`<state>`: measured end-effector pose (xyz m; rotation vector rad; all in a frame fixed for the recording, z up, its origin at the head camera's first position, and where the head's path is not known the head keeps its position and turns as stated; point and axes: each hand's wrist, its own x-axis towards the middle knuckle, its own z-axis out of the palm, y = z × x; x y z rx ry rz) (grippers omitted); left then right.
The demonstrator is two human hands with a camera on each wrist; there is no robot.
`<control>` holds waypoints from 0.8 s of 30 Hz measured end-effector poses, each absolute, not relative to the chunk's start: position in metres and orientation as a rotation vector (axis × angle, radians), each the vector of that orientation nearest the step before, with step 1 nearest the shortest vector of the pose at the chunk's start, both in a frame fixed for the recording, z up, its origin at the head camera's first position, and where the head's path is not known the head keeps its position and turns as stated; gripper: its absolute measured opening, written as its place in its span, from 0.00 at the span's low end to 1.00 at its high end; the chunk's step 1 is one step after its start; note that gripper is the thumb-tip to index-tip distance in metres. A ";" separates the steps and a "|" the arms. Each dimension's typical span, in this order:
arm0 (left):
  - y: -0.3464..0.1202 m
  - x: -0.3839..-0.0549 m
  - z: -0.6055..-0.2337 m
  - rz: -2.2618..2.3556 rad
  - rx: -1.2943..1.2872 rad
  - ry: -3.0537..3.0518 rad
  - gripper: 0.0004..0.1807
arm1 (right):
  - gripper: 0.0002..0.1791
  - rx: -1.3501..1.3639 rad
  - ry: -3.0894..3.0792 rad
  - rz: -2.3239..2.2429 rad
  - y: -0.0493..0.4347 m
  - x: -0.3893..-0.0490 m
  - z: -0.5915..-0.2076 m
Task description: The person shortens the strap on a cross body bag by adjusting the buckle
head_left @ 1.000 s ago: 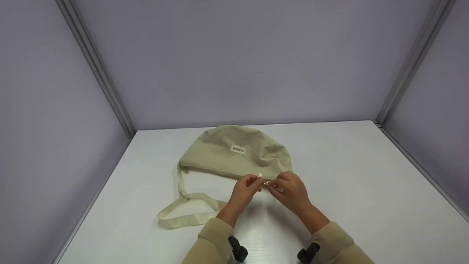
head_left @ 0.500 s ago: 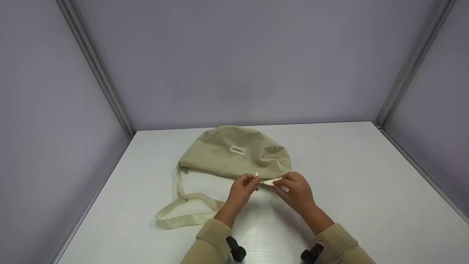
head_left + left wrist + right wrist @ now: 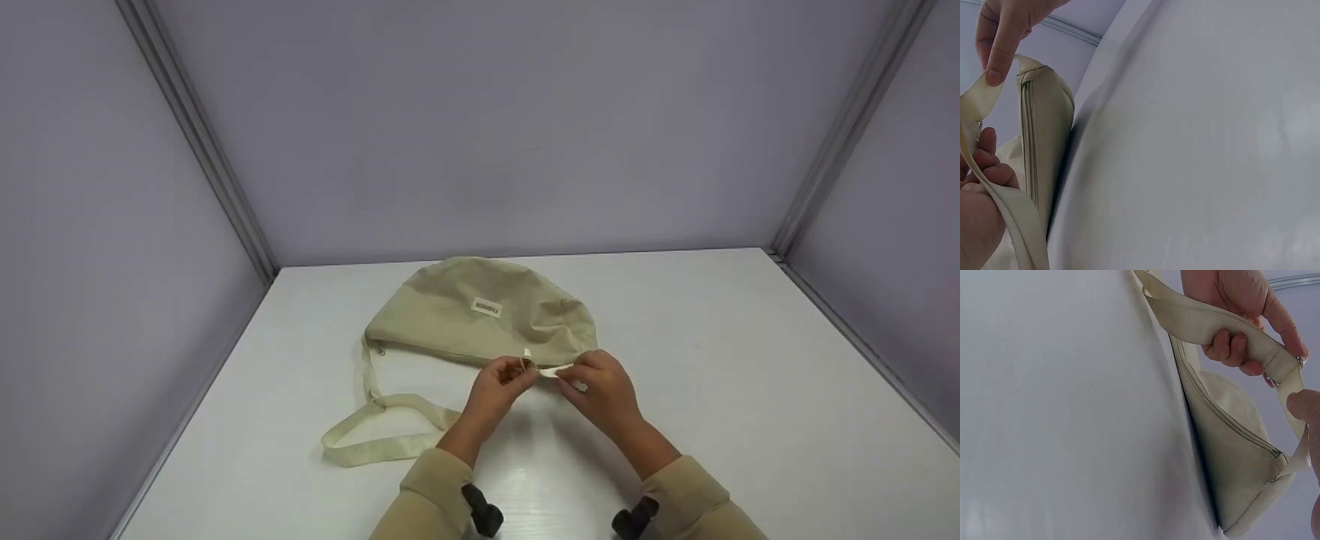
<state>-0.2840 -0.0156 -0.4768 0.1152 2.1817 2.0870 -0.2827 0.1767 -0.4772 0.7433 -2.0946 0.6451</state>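
Observation:
A beige cloth shoulder bag (image 3: 457, 322) lies flat on the table, its zipper (image 3: 1224, 415) along the near edge. Its webbing strap (image 3: 375, 452) loops out at the left and also leads up into both hands. My left hand (image 3: 489, 394) grips the strap beside a metal strap slider (image 3: 1271, 380), with the thumb at the slider's end. To the right, my right hand (image 3: 602, 390) pinches the short strap length between the slider and the bag's corner, thumb against fingers. That length bends between the two hands, in front of the bag.
The white table (image 3: 720, 360) is enclosed by grey panels (image 3: 510, 135) at the back and both sides. A small printed label (image 3: 487, 307) sits on the bag. A dark wrist mount (image 3: 484, 511) is at the left sleeve, another at the right.
My right hand has shifted slightly right, away from the left hand, so more of the strap shows between them. My left hand has tilted a little. The bag stays put.

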 end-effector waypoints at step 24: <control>-0.005 -0.280 -0.482 2.186 0.120 1.981 0.09 | 0.10 0.816 -2.057 0.649 0.171 -0.283 -0.479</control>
